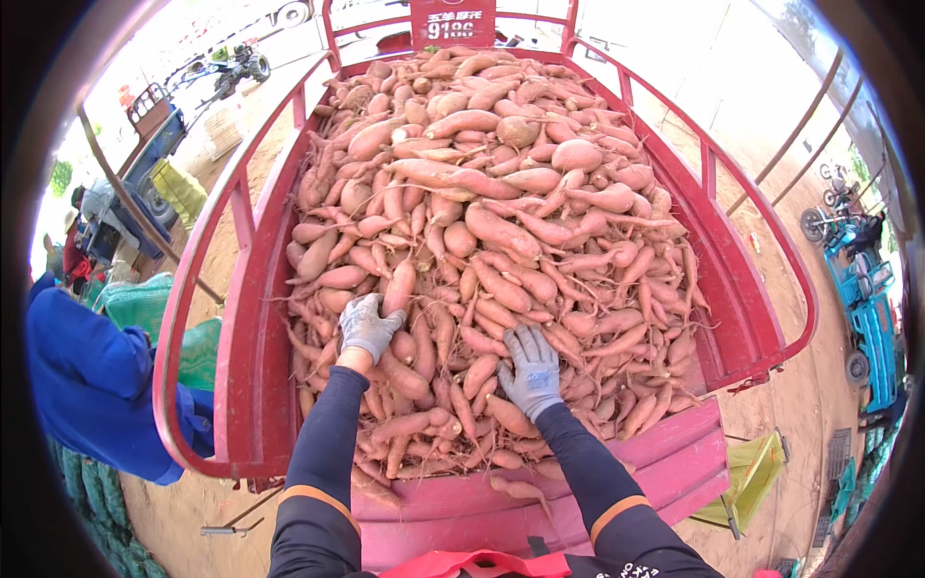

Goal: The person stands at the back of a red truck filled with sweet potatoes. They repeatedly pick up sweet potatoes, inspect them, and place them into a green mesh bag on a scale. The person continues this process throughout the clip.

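A large heap of reddish sweet potatoes (506, 231), many with thin roots, fills the red metal cargo bed (253, 347) before me. My left hand (368, 325), in a grey glove, grips a single sweet potato (399, 284) between thumb and fingers at the left front of the heap. To the right, my gloved right hand (533, 367) lies palm down on the sweet potatoes with fingers stretched out. Nothing shows in its grasp, though its palm is hidden. One rooty sweet potato (519, 488) lies on the lowered red tailgate (462, 516) below my hands.
Red side rails (744, 177) flank the bed. Close by on the left stands a person in blue (94, 361), beside green mesh sacks (137, 307). A yellow-green bag on a frame (748, 480) sits by the tailgate's right side. A blue cargo tricycle (867, 325) is parked farther right.
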Available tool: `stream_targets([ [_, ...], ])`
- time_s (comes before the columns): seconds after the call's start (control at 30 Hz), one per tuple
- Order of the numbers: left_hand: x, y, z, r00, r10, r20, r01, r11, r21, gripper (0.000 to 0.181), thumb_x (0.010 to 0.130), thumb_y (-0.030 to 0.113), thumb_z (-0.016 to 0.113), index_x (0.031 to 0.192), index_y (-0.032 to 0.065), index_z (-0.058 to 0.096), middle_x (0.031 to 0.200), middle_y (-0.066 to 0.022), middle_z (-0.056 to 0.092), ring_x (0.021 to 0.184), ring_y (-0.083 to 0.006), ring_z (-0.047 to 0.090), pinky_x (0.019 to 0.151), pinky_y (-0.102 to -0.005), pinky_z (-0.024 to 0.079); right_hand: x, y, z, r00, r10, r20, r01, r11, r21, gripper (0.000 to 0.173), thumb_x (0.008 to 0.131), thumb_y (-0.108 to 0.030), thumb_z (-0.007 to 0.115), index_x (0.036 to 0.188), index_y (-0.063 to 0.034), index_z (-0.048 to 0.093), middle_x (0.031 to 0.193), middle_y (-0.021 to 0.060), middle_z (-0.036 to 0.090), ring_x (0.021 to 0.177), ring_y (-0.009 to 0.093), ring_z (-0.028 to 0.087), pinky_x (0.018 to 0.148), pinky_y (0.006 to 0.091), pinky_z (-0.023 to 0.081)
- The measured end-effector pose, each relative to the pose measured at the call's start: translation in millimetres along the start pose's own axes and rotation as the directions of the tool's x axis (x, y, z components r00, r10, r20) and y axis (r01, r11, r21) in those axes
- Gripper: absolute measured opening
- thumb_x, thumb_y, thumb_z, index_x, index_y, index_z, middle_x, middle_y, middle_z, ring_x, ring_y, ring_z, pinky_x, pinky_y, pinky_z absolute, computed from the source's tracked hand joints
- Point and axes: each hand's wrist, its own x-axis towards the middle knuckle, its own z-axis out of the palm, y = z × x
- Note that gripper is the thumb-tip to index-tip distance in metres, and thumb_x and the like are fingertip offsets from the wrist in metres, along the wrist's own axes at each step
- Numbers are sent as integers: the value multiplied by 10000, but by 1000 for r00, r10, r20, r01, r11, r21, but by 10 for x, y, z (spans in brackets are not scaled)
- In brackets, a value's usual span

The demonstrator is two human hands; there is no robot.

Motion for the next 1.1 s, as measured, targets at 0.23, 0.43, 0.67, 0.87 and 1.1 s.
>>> stream_targets([
  [0.23, -926, -238, -525, 946, -320, 47, 202, 471, -859, 379, 1001, 258, 642, 1259, -21, 627, 1104, -42, 682, 950, -106, 611, 829, -262, 514, 8, 95, -71, 997, -16, 73, 15, 1000, 10, 636, 824, -290, 683, 1415, -105, 536, 1464, 157, 488, 1380, 383, 424, 1157, 517, 325],
  [0.43, -2103, -365, -627, 960, -89, 265, 243, -202, -949, 357, 1072, 326, 477, 1216, 16, 581, 1056, -99, 662, 898, -211, 645, 838, -377, 548, 163, -65, -607, 970, 117, 215, -190, 914, 359, 376, 857, -197, 701, 1194, -33, 673, 1295, 191, 610, 1253, 365, 530, 1090, 445, 417],
  [0.67, -3237, 311, -273, 821, 216, 528, 561, -476, -678, 384, 1081, 365, 451, 1349, 100, 523, 1133, -93, 667, 829, -188, 633, 770, -364, 553, -1011, -1518, -743, 772, 56, 633, -614, -190, 766, 442, 1041, -386, 560, 1319, -43, 569, 1190, 64, 650, 1065, 162, 622, 922, 304, 528],
  [0.87, -3814, 569, -565, 717, 347, 605, 582, 180, -793, 547, 1009, 275, 616, 1484, 64, 444, 1151, -68, 668, 943, -177, 659, 876, -346, 558, -1491, -1652, -1116, 725, 11, 688, -626, -405, 666, 660, 952, -488, 669, 1390, -31, 481, 1189, 106, 649, 1051, 218, 647, 934, 355, 541],
  [1.1, -3780, 413, -439, 758, 41, 651, 601, 344, -721, 327, 1010, 279, 610, 1240, 49, 637, 848, 0, 611, 680, -63, 551, 611, -228, 479, -1868, -1555, -1510, 694, -118, 710, -362, 796, 486, 804, 806, -403, 792, 1428, -21, 454, 1285, 238, 616, 1192, 366, 608, 998, 420, 481],
])
